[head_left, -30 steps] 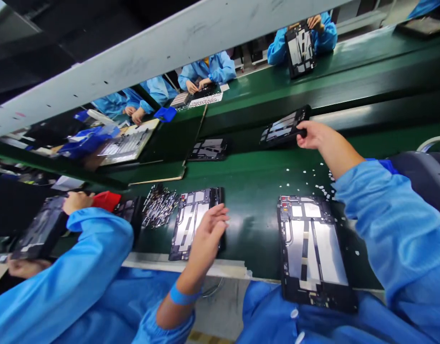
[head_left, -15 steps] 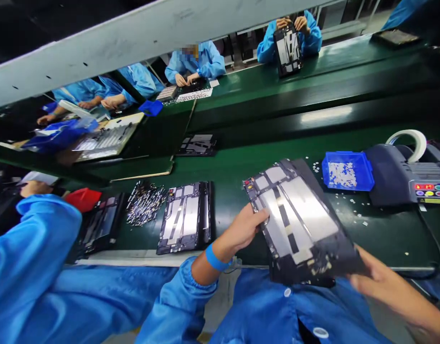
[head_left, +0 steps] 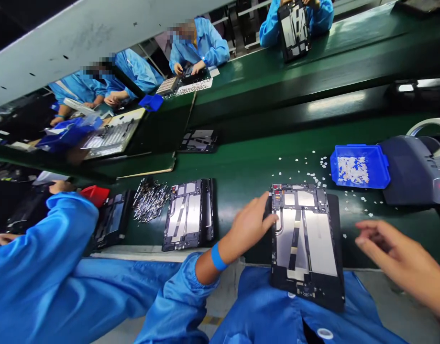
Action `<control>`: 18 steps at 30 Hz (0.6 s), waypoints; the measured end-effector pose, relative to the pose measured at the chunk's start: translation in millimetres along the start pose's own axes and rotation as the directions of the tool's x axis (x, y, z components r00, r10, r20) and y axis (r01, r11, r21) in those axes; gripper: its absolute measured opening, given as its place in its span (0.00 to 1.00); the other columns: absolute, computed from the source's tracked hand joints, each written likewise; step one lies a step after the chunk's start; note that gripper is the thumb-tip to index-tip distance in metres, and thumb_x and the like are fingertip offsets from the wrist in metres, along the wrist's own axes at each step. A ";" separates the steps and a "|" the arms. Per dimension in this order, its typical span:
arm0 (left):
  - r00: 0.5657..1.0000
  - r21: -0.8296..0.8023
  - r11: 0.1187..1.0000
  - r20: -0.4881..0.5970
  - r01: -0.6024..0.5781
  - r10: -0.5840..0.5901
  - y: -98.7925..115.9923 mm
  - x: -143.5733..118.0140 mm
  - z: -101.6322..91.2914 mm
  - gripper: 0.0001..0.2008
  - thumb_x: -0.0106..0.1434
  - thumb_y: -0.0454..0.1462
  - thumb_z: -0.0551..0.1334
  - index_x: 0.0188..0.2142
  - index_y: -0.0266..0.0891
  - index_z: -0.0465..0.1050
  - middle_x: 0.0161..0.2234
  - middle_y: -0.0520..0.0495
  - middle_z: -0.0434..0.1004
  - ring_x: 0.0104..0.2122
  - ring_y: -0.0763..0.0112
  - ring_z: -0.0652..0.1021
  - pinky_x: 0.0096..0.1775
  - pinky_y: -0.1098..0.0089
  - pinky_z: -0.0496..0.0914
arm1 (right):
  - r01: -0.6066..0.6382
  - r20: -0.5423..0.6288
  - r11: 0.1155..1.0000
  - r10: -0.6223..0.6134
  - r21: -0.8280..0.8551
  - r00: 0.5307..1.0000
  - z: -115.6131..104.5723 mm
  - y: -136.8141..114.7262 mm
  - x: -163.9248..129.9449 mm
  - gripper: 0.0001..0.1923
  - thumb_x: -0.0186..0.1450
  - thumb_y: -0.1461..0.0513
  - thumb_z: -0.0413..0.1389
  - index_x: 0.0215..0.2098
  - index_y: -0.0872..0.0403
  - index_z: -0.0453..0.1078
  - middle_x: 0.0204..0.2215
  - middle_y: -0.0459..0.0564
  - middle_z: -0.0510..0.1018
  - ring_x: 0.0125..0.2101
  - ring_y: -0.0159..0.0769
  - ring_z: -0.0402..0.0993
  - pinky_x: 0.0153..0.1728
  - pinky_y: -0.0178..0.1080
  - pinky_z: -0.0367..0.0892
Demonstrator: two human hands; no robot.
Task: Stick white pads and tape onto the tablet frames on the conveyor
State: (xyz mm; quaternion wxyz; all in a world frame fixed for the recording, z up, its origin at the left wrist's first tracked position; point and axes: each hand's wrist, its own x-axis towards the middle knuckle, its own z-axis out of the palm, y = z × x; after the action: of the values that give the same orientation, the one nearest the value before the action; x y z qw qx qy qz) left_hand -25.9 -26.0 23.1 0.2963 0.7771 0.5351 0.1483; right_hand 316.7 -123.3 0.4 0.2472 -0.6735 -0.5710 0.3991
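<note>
An opened tablet [head_left: 318,243] with bare silver battery plates and dark ribbon cables lies before me, its near end jutting over the bench edge. A second dark panel shows under its right side. My left hand [head_left: 247,224] holds the tablet's upper left edge, thumb on the rim; the other fingertips are partly hidden. Off to the tablet's right, my right hand [head_left: 395,246] hovers apart from it, empty, with fingers loosely bent and thumb apart. Small white pieces [head_left: 318,180] are scattered on the bench just beyond the tablet.
A blue tray [head_left: 385,177] of white pieces stands beside a grey tape dispenser [head_left: 402,165]. Leftward are another opened tablet [head_left: 186,215], a pile of small metallic parts [head_left: 150,200] and a co-worker's sleeve [head_left: 67,224]. Co-workers sit across the green bench [head_left: 241,138].
The tablet has come down from a tilted, raised position and turned straighter. My right hand has let go of its lower right corner and moved up and away. My left hand stays at its edge.
</note>
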 end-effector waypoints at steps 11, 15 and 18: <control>0.942 0.278 0.928 -0.157 -0.246 0.297 -15.3 39.6 17.9 0.09 0.74 0.33 0.58 0.43 0.42 0.77 0.39 0.44 0.77 0.41 0.61 0.77 0.44 0.63 0.73 | 0.358 0.117 0.930 -0.347 -0.083 0.930 46.0 -100.6 108.2 0.11 0.69 0.59 0.54 0.42 0.50 0.79 0.36 0.48 0.85 0.35 0.38 0.81 0.37 0.39 0.71; 0.859 0.039 0.921 -0.346 -0.388 0.377 -24.9 38.1 23.1 0.08 0.73 0.32 0.59 0.43 0.43 0.76 0.40 0.46 0.78 0.43 0.65 0.78 0.45 0.65 0.74 | 0.366 0.227 0.930 -0.364 0.036 0.903 65.3 -109.6 136.8 0.14 0.67 0.62 0.54 0.44 0.49 0.82 0.43 0.48 0.86 0.42 0.40 0.81 0.43 0.39 0.71; 0.855 -0.109 0.913 -0.408 -0.394 0.320 -26.0 39.6 29.3 0.07 0.71 0.31 0.61 0.41 0.43 0.77 0.39 0.47 0.78 0.42 0.66 0.78 0.44 0.66 0.74 | 0.295 0.345 0.941 -0.336 0.168 0.876 74.7 -113.0 141.6 0.11 0.65 0.59 0.56 0.38 0.50 0.81 0.33 0.46 0.84 0.32 0.36 0.78 0.33 0.36 0.66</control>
State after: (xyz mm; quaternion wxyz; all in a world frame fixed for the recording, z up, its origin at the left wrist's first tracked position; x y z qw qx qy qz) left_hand -14.1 8.2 -19.3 0.2257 0.7875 0.4117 0.3991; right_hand 195.1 29.9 11.6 0.2342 -0.4696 -0.6864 0.5035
